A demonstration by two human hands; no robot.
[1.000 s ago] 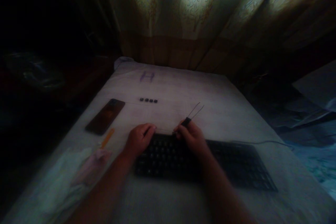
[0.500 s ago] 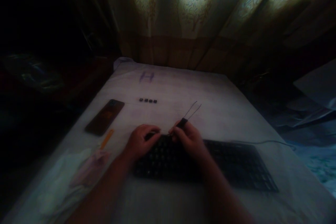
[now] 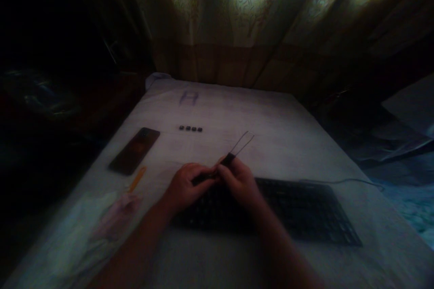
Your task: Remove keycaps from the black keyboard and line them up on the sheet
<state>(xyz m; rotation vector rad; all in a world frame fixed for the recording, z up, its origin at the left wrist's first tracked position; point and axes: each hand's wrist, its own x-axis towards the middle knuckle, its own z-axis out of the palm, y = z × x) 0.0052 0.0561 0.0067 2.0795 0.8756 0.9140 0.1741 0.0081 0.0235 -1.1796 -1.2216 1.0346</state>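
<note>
A black keyboard (image 3: 305, 210) lies on the table, partly covered by my hands and forearms. My right hand (image 3: 239, 180) is closed around a keycap puller (image 3: 228, 159) with a dark handle, its two thin wires pointing up and away from me. Over the keyboard's back left part, my left hand (image 3: 190, 185) has its thumb and fingers pinched together against the right fingertips. What the left fingers grip is hidden in the dim light. Farther back, several small black keycaps (image 3: 191, 128) stand in a short row.
To the left lie a dark phone (image 3: 134, 151), an orange-handled tool (image 3: 137, 178) and a crumpled pink cloth (image 3: 118, 216) beside pale cloth or plastic. The keyboard cable (image 3: 346, 181) runs off right. A curtain (image 3: 220, 63) hangs behind the white-covered table (image 3: 264, 113).
My right hand has shifted left with the keycap puller. My left hand has moved slightly right, closing the gap between the two hands so the fingertips now meet.
</note>
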